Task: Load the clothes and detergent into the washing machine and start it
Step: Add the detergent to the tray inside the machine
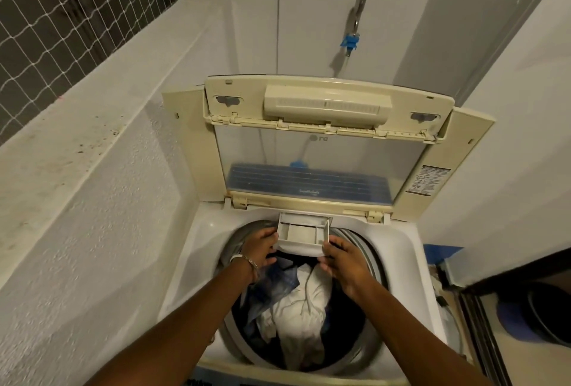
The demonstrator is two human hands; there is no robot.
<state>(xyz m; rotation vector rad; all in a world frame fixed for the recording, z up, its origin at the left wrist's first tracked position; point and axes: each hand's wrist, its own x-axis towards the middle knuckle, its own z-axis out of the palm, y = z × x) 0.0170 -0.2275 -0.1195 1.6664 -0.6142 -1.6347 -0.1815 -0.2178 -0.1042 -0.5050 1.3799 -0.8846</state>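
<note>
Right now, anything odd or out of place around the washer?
Nothing damaged or spilled. The detergent drawer is pulled out over the drum, gripped by the left hand and right hand. Dark specks dirty the ledge on the left.

washing machine (197,262) front: cut off | lid sticker (428,180): unreadable

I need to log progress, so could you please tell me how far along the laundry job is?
Done: clothes lie in the drum, lid up. In hand: left hand and right hand hold the pulled-out detergent drawer, whose compartments look empty. Left: adding detergent, closing up, starting.
</note>
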